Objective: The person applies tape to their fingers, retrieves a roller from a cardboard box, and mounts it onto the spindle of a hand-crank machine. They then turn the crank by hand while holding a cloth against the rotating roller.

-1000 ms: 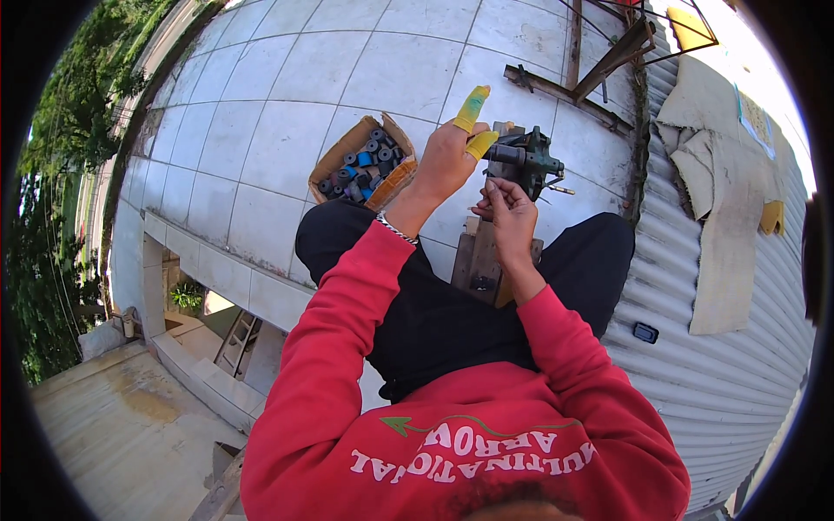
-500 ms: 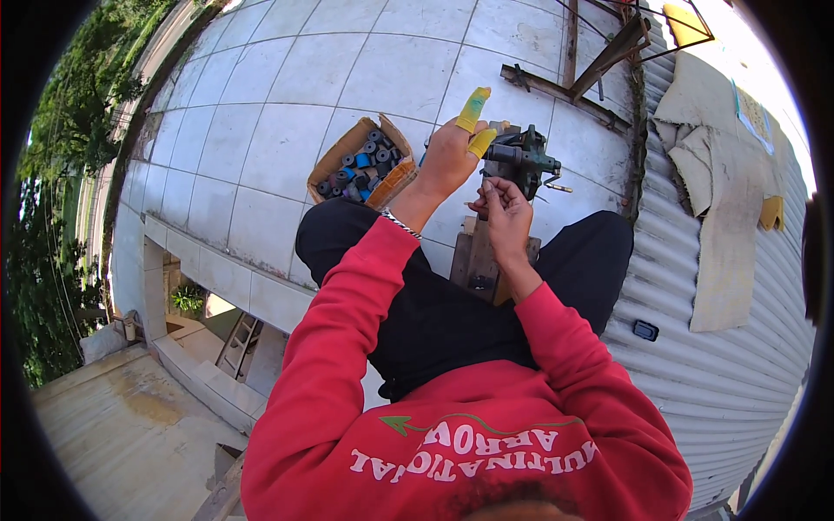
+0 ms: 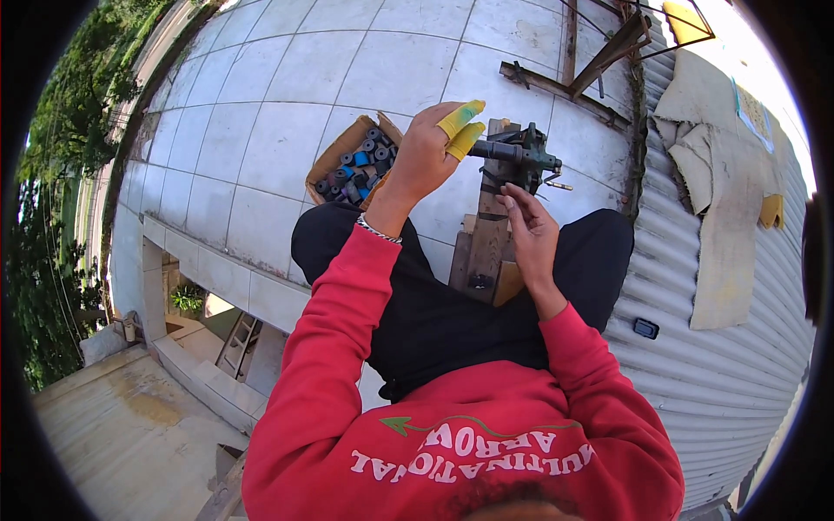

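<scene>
A dark green machine point(image 3: 532, 154) with a small crank-like handle is mounted on a wooden plank point(image 3: 486, 239) between my knees. From its left side a dark cylinder point(image 3: 497, 150) sticks out. My left hand point(image 3: 426, 152), with yellow covers on two fingers, is curled at the free end of this cylinder; the palm side is hidden. Just below the machine, over the plank's right edge, my right hand point(image 3: 532, 230) has its fingers stretched toward the cylinder and the thumb alongside. I see nothing clearly held in it. A dark strip point(image 3: 489, 181) hangs below the cylinder.
Left of the plank, a cardboard box point(image 3: 328, 161) holds several grey, black and blue rolls. A rusty metal frame point(image 3: 578, 91) lies beyond the machine. Corrugated roofing point(image 3: 686, 373) runs along the right, with fibrous sheets point(image 3: 725, 243) and a small black object point(image 3: 645, 328) on it.
My left hand has moved slightly left and its covered fingers have curled down toward the cylinder. My right hand has drawn back to the right and down, its pinch loosened.
</scene>
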Demonstrator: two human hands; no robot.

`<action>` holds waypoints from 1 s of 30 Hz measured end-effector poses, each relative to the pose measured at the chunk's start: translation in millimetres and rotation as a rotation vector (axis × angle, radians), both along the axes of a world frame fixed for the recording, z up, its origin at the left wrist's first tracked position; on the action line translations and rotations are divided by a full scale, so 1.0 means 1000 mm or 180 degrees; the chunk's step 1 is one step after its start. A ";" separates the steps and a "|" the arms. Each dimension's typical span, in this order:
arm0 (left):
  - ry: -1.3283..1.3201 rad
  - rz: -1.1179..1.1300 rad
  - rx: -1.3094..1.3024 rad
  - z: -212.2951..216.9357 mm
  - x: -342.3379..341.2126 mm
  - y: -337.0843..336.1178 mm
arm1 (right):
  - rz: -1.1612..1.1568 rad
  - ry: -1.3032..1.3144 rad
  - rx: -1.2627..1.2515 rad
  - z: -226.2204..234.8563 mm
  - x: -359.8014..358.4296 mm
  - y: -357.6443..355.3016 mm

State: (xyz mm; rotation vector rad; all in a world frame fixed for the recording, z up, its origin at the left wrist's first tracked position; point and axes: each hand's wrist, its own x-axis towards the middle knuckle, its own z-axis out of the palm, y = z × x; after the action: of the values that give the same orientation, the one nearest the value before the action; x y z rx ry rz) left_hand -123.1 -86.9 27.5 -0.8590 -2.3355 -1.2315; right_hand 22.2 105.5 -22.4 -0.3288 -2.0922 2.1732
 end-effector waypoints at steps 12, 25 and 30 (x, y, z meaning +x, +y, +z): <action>-0.0251 -0.0394 -0.0788 -0.027 0.009 0.004 | 0.0303 -0.0348 0.0406 0.011 -0.004 -0.003; -0.0516 -0.0294 -0.1043 -0.039 0.001 0.005 | -0.0312 -0.0591 -0.0769 -0.002 -0.041 -0.051; -0.0558 -0.0351 -0.1061 -0.042 0.001 0.002 | -0.0466 0.0409 0.0588 0.000 -0.025 -0.053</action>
State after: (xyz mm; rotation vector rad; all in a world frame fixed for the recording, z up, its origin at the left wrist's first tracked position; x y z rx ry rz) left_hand -122.6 -85.0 -14.6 -1.0342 -2.7183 -1.0079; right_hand -3.3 52.1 -22.0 -0.3052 -2.1060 1.8531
